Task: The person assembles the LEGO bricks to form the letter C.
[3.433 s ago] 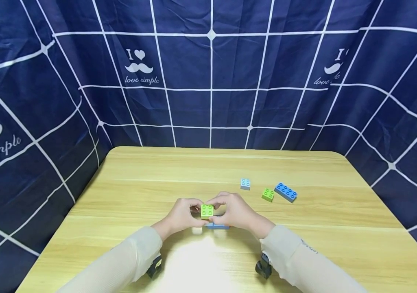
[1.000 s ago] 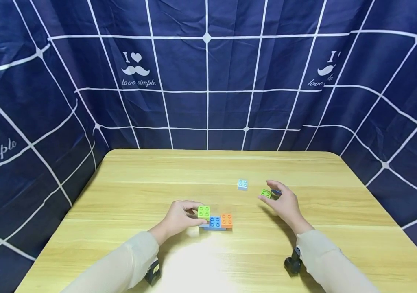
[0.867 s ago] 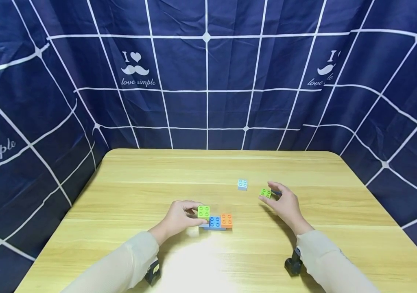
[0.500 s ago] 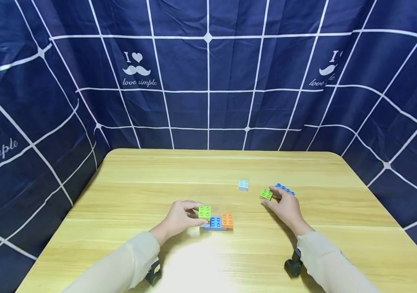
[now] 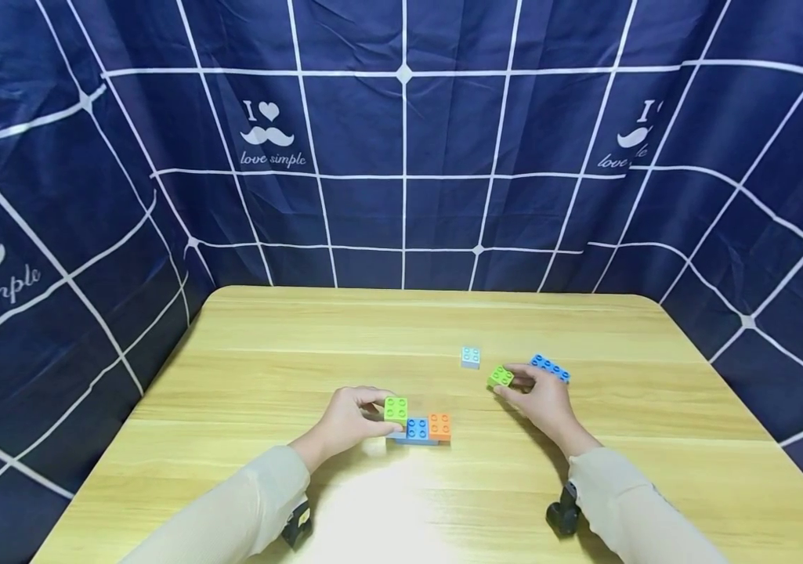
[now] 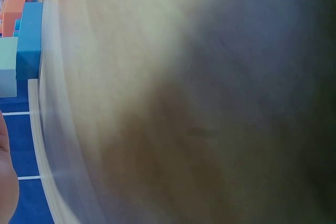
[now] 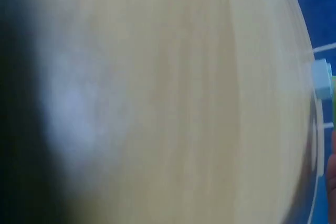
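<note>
In the head view my left hand [image 5: 346, 421] grips the left end of a small assembly of toy building bricks, thumb in front and fingers behind. A lime green brick [image 5: 396, 409] tops that end. To its right are a blue brick [image 5: 417, 428] and an orange brick [image 5: 439, 425], with a longer blue brick [image 6: 29, 40] along the bottom. A pale brick [image 6: 7, 66] shows at the near end in the left wrist view. My right hand [image 5: 544, 399] pinches a second lime green brick [image 5: 500, 377] between thumb and fingers, to the right of the assembly.
A pale blue four-stud brick [image 5: 470, 357] lies behind and left of my right hand. A longer blue brick [image 5: 551, 368] lies just behind that hand. The wooden table [image 5: 288, 337] ends at a dark blue curtain [image 5: 352, 211] on the back and sides.
My right hand left the assembly, reached right to the second lime green brick, and has drawn it slightly left, uncovering the long blue brick behind. My left hand stays on the assembly.
</note>
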The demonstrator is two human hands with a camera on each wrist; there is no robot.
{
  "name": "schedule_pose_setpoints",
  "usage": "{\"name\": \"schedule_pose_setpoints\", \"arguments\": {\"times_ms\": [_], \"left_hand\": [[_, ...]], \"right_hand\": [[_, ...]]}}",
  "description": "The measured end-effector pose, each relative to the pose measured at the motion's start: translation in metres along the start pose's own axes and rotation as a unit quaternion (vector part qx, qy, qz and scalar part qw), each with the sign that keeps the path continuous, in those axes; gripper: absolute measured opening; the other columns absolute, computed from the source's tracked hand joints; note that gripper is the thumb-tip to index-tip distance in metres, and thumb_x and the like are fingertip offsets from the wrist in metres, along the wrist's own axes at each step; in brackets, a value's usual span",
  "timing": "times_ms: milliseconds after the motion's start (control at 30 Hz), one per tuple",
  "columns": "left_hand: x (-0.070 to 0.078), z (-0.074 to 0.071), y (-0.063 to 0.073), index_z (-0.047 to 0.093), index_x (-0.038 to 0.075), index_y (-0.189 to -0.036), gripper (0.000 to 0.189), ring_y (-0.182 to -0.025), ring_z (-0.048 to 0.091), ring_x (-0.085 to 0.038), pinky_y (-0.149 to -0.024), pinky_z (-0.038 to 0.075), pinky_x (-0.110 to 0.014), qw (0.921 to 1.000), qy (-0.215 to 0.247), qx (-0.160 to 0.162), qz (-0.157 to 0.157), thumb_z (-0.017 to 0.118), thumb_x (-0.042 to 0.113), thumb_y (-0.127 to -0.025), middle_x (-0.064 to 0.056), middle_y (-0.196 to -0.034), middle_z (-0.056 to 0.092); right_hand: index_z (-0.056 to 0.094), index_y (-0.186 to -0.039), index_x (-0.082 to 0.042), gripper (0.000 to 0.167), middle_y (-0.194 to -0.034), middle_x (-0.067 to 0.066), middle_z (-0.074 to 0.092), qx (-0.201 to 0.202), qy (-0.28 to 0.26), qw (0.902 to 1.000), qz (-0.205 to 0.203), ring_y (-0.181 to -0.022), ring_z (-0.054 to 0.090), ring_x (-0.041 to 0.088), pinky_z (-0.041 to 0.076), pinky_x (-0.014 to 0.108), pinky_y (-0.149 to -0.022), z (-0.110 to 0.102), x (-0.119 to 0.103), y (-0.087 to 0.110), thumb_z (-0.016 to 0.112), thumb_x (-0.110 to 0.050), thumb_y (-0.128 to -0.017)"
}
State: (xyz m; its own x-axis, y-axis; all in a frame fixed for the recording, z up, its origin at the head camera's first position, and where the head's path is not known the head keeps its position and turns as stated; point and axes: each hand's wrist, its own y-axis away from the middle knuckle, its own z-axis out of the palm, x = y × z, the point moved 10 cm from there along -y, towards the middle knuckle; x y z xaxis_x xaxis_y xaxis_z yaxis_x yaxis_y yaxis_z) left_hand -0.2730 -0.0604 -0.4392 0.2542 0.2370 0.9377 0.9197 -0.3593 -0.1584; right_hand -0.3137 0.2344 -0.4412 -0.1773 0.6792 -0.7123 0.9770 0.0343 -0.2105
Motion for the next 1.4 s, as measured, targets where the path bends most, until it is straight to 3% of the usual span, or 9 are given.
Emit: {"name": "schedule_pose_setpoints", "arguments": {"times_ms": [267, 533, 867, 1100, 1400], "left_hand": [[0.002, 0.001, 0.001, 0.072, 0.004, -0.105, 0.037, -0.081, 0.064, -0.020, -0.072, 0.054, -0.025, 1.0000, 0.005, 0.000, -0.003, 0.084, 0.008, -0.070, -0.009, -0.099, 0.069], [0.001, 0.001, -0.001, 0.072, 0.003, -0.105, 0.038, -0.079, 0.064, -0.016, -0.072, 0.054, -0.025, 0.9999, -0.012, -0.001, 0.001, 0.084, 0.010, -0.070, -0.008, -0.098, 0.070], [0.006, 0.000, -0.001, 0.072, 0.003, -0.105, 0.038, -0.080, 0.065, -0.017, -0.073, 0.055, -0.025, 0.9994, -0.021, 0.000, 0.026, 0.085, 0.011, -0.070, -0.009, -0.101, 0.070], [0.006, 0.000, -0.001, 0.072, 0.002, -0.105, 0.038, -0.080, 0.065, -0.017, -0.073, 0.054, -0.025, 0.9992, -0.022, -0.001, 0.032, 0.084, 0.010, -0.070, -0.010, -0.103, 0.070], [0.007, -0.001, -0.003, 0.073, 0.003, -0.102, 0.035, -0.080, 0.063, -0.016, -0.074, 0.054, -0.026, 0.9991, -0.024, -0.003, 0.035, 0.084, 0.010, -0.070, -0.006, -0.099, 0.070]], "right_hand": [[0.066, -0.115, -0.006, 0.044, -0.103, 0.010, 0.069, -0.008, -0.052, 0.9974, -0.049, -0.092, 0.064, 0.024, 0.053, 0.039, -0.081, 0.014, -0.046, 0.001, 0.081, -0.019, -0.076], [0.067, -0.115, -0.009, 0.043, -0.105, 0.003, 0.069, -0.053, -0.113, 0.9886, -0.085, -0.096, 0.062, 0.022, 0.050, 0.039, -0.085, 0.036, -0.096, 0.006, 0.081, -0.019, -0.076], [0.068, -0.112, -0.012, 0.037, -0.105, -0.002, 0.067, -0.127, -0.128, 0.9744, -0.134, -0.094, 0.061, 0.019, 0.050, 0.041, -0.083, 0.063, -0.149, 0.021, 0.080, -0.018, -0.078], [0.070, -0.108, -0.016, 0.034, -0.103, -0.007, 0.067, -0.166, -0.112, 0.9661, -0.163, -0.092, 0.062, 0.018, 0.051, 0.044, -0.079, 0.080, -0.163, 0.027, 0.082, -0.021, -0.076], [0.071, -0.107, -0.013, 0.035, -0.102, -0.005, 0.066, -0.175, -0.085, 0.9636, -0.183, -0.091, 0.062, 0.023, 0.051, 0.046, -0.078, 0.084, -0.172, 0.026, 0.082, -0.015, -0.074]]}}
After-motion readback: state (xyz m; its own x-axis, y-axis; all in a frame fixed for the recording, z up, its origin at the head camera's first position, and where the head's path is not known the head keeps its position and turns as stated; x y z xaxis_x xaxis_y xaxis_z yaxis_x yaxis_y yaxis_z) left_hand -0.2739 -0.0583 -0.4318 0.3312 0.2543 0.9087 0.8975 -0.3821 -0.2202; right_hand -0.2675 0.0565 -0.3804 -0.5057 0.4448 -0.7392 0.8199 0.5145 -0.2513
